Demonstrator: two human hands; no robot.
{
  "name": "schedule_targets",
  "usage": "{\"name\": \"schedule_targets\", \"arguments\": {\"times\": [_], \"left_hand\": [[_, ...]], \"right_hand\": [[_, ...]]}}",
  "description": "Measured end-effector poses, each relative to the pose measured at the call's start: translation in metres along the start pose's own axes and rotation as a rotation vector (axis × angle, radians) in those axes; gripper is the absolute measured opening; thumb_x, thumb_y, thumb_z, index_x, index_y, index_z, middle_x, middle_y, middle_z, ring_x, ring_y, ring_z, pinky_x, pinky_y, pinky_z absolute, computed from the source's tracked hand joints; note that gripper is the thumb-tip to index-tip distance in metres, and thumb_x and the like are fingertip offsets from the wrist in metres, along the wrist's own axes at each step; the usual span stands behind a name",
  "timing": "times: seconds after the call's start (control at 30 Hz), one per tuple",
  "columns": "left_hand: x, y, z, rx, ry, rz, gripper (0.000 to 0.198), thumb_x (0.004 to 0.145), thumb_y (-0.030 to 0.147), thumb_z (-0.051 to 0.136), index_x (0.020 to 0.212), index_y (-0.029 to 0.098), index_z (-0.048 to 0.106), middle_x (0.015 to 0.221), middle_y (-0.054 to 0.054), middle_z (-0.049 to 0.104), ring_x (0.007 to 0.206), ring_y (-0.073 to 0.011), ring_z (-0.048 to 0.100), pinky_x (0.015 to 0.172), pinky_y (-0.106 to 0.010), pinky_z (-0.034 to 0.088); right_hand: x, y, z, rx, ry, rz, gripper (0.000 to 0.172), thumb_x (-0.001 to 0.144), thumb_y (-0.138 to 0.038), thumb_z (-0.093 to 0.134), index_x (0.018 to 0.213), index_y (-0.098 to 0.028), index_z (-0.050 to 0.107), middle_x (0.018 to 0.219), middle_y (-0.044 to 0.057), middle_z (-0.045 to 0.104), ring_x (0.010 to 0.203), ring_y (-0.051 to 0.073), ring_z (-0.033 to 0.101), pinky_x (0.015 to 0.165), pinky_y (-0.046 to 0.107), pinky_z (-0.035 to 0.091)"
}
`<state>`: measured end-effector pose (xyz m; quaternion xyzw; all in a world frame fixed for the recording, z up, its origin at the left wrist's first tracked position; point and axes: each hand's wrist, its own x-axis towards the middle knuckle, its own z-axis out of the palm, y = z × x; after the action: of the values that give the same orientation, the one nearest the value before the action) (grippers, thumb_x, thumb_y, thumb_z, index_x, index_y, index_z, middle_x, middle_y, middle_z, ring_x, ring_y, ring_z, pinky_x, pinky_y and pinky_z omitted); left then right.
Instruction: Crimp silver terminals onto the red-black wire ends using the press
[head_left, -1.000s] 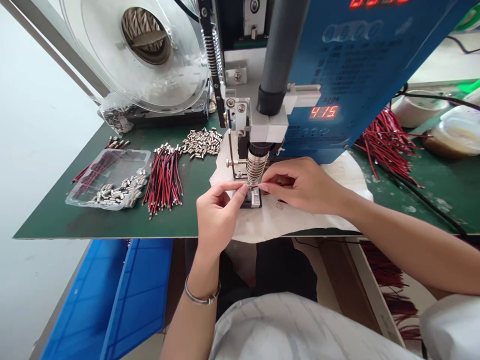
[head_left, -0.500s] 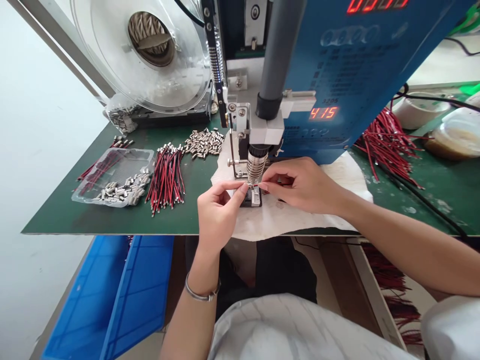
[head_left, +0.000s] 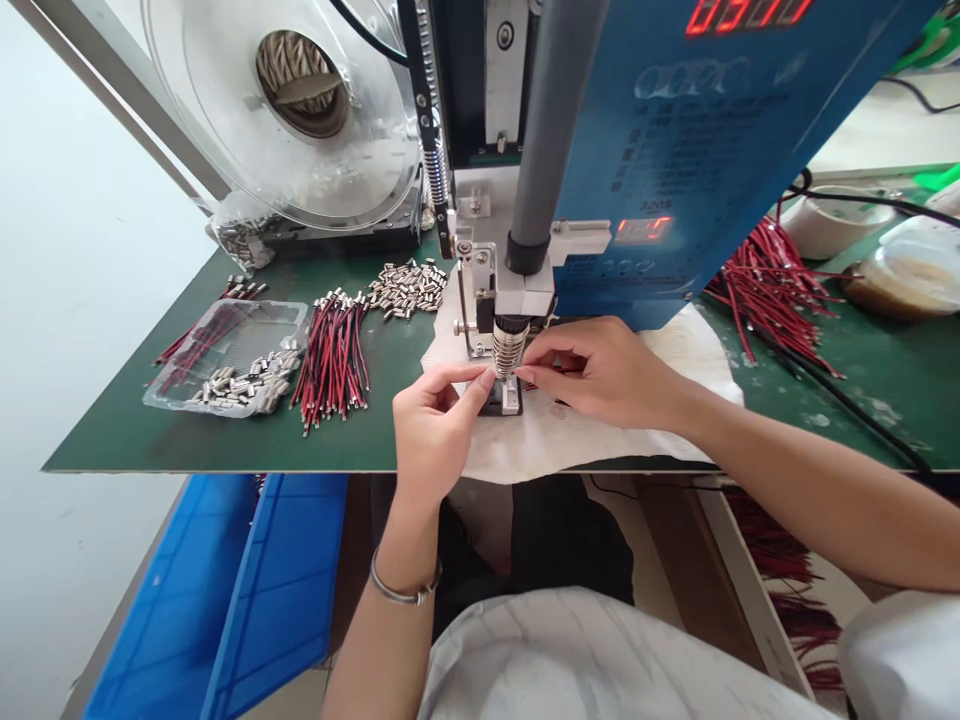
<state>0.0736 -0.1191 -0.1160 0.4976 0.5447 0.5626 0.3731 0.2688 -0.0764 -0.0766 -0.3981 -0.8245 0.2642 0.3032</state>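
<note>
Under the coil-wrapped tip of a soldering machine head (head_left: 508, 345), my two hands meet at a small metal fixture (head_left: 511, 397). My left hand (head_left: 439, 420) is closed, thumb and forefinger pinched at the fixture's left side; what lies between them is too small to make out. From the right, my right hand (head_left: 600, 370) pinches a thin red wire, mostly covered by the fingers. The head's tip is down at my fingertips and hides the spot between them. A white cloth (head_left: 540, 450) lies beneath the fixture.
Left of the hands lie red-black wires (head_left: 334, 355), a pile of small silver metal parts (head_left: 409, 288) and a clear plastic tray (head_left: 169, 395). A spool (head_left: 187, 120) stands behind. The machine's blue case (head_left: 645, 170) rises behind my right hand; more red wires (head_left: 757, 290) lie rightward.
The soldering head has come down to my fingertips, and the displays on the blue case read differently. Both hands have stayed almost still.
</note>
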Motion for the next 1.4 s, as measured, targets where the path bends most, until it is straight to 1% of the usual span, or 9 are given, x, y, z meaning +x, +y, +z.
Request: {"name": "schedule_targets", "arguments": {"times": [0.2,0.47,0.57,0.73,0.83,1.0,1.13,1.27,1.4], "left_hand": [[-0.0005,-0.0009,-0.0005,-0.007,-0.011,-0.004,0.010,0.081,0.031,0.082,0.084,0.021,0.085,0.066,0.000,0.068,0.058,-0.0103,0.048,0.053,-0.024,0.037],[-0.0006,0.0000,0.0001,-0.002,-0.012,-0.005,0.011,0.081,0.031,0.082,0.084,0.021,0.085,0.067,-0.001,0.069,0.057,-0.0102,0.046,0.052,-0.025,0.034],[-0.0009,-0.0005,-0.0003,0.000,-0.014,-0.001,0.012,0.081,0.032,0.082,0.085,0.021,0.085,0.067,-0.001,0.069,0.057,-0.0107,0.047,0.053,-0.025,0.035],[-0.0003,-0.0013,-0.0007,0.008,-0.015,0.002,0.012,0.081,0.032,0.082,0.085,0.021,0.085,0.064,0.000,0.066,0.056,-0.0104,0.045,0.052,-0.025,0.034],[-0.0007,-0.0017,-0.0007,0.008,-0.018,0.004,0.012,0.082,0.032,0.082,0.085,0.021,0.085,0.063,0.001,0.064,0.056,-0.0100,0.043,0.053,-0.025,0.034],[-0.0018,-0.0013,-0.0013,0.022,-0.026,-0.006,0.016,0.082,0.036,0.082,0.087,0.021,0.085,0.059,0.002,0.058,0.053,-0.0095,0.037,0.051,-0.027,0.028],[-0.0018,-0.0002,-0.0016,0.014,-0.033,-0.026,0.016,0.081,0.037,0.082,0.086,0.021,0.084,0.057,0.002,0.055,0.052,-0.0096,0.035,0.051,-0.027,0.026],[-0.0017,0.0007,-0.0015,-0.003,-0.041,-0.041,0.017,0.082,0.037,0.082,0.086,0.021,0.083,0.055,0.003,0.052,0.051,-0.0091,0.035,0.050,-0.027,0.025],[-0.0012,0.0014,-0.0021,-0.042,-0.043,-0.050,0.014,0.081,0.034,0.083,0.083,0.020,0.081,0.063,0.000,0.061,0.052,-0.0083,0.039,0.049,-0.026,0.025]], "right_hand": [[0.0000,-0.0007,0.0002,0.010,0.001,0.000,0.014,0.091,-0.025,0.066,0.080,-0.018,0.072,0.064,-0.001,0.068,0.058,0.013,0.061,0.059,0.028,0.040],[-0.0003,-0.0008,0.0000,0.002,0.000,0.009,0.014,0.091,-0.025,0.066,0.080,-0.018,0.072,0.063,-0.002,0.068,0.057,0.012,0.060,0.059,0.028,0.041],[-0.0003,-0.0002,0.0002,0.009,-0.005,0.019,0.015,0.092,-0.026,0.066,0.081,-0.019,0.072,0.064,-0.002,0.068,0.057,0.013,0.060,0.058,0.028,0.040],[0.0000,0.0008,0.0002,-0.005,0.005,0.003,0.014,0.091,-0.026,0.067,0.080,-0.018,0.073,0.064,-0.002,0.068,0.053,0.011,0.056,0.057,0.028,0.040],[0.0001,0.0009,0.0003,-0.003,0.010,-0.009,0.014,0.091,-0.026,0.067,0.080,-0.018,0.073,0.063,-0.002,0.067,0.053,0.011,0.055,0.057,0.028,0.039],[0.0001,-0.0009,0.0002,-0.007,-0.004,0.012,0.014,0.091,-0.026,0.066,0.080,-0.019,0.072,0.063,-0.001,0.067,0.056,0.013,0.059,0.057,0.028,0.040],[-0.0001,-0.0014,0.0001,-0.009,-0.005,0.019,0.015,0.092,-0.026,0.065,0.080,-0.019,0.071,0.063,-0.001,0.067,0.058,0.014,0.061,0.057,0.028,0.040],[0.0000,0.0001,-0.0010,-0.079,0.012,-0.071,0.016,0.092,-0.026,0.064,0.080,-0.020,0.071,0.067,0.000,0.069,0.056,0.013,0.057,0.056,0.028,0.039],[-0.0001,0.0034,-0.0024,-0.172,0.007,-0.192,0.017,0.095,-0.026,0.062,0.083,-0.020,0.072,0.071,0.002,0.070,0.059,0.014,0.055,0.058,0.029,0.039]]}}
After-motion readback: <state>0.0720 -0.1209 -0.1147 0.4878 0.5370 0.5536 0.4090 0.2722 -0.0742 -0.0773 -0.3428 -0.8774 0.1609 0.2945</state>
